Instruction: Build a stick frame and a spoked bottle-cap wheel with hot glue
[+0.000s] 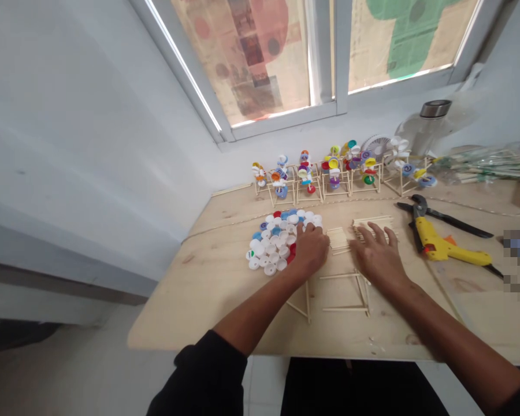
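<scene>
My left hand [312, 249] is at the right edge of a spread of bottle caps [271, 245], mostly white with some blue and red. Its fingers curl downward, and the fingertips are largely hidden. Just to its right lies a small stack of short sticks [338, 238]. My right hand [379, 255] rests with fingers spread over a pile of longer thin wooden sticks [375, 221]. Below the hands lie glued stick frames: one [366, 294] nearer my right forearm, another [307, 303] partly covered by my left arm.
Several stick stands with colourful cap wheels [333, 179] line the back by the wall. To the right lie a yellow glue gun [450, 245] and black-handled pliers [459, 224]. Farther back are bagged sticks [489, 164], a small fan [376, 147] and a bottle [433, 115].
</scene>
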`<state>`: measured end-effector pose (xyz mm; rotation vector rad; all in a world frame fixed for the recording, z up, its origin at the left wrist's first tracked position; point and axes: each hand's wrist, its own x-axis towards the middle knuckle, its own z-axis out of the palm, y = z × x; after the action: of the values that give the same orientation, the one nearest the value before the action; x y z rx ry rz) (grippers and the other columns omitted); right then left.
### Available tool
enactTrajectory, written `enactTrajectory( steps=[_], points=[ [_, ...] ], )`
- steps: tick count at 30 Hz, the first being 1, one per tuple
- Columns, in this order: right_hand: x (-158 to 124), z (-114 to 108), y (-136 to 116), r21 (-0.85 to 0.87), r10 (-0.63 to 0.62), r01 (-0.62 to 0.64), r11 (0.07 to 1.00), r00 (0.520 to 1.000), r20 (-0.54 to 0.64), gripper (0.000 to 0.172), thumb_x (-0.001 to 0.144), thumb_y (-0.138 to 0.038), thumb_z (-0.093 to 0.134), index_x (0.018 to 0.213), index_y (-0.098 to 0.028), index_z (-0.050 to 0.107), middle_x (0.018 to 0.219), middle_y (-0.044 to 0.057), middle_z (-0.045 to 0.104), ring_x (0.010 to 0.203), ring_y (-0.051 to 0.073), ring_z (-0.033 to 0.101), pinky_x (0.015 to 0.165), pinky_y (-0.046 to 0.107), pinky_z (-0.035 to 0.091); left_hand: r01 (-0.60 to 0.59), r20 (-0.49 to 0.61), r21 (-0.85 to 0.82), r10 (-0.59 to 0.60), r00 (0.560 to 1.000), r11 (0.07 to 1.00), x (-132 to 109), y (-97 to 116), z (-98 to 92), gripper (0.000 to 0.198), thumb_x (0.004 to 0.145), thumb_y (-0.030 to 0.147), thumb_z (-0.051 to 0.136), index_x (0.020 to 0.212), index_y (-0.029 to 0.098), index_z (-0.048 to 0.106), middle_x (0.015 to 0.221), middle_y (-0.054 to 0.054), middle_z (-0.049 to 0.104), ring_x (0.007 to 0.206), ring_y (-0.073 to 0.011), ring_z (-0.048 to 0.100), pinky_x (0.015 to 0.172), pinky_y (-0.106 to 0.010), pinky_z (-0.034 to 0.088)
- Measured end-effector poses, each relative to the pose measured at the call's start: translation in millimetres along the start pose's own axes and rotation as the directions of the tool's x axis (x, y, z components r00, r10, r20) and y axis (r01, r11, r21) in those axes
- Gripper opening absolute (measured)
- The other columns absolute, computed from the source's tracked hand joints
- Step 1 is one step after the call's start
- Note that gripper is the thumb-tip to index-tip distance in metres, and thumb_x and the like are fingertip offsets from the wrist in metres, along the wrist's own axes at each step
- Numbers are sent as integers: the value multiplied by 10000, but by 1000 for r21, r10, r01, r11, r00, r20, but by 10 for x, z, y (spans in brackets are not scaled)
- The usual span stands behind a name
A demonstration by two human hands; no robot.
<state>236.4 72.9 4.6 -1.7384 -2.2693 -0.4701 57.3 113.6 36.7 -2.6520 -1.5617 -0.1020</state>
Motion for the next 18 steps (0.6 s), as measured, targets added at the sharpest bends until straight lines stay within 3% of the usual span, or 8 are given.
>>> enactTrajectory(
  steps=[8, 18],
  points=[
    [-14, -9, 0, 15, 3, -3, 1000, 1000, -9, 218, 857, -248, 533, 968, -275, 719, 1287, 64, 581, 1266, 298, 372, 1043, 495, 167, -49, 25, -28, 49, 998, 998, -49, 64, -22, 159, 816, 294, 594, 769, 199, 712, 949, -84, 666, 1009, -268, 492, 992, -510, 253],
    [48, 75, -27, 32, 17, -13, 999, 994, -108, 221, 874, -251, 516, 876, -233, 736, 1186, 71, 648, 1211, 293, 422, 1037, 477, 155, -35, 42, -5, 35, 999, 999, 2, 109, -16, 152, 805, 224, 569, 783, 171, 710, 949, -112, 664, 1022, -289, 501, 994, -535, 259]
  ],
)
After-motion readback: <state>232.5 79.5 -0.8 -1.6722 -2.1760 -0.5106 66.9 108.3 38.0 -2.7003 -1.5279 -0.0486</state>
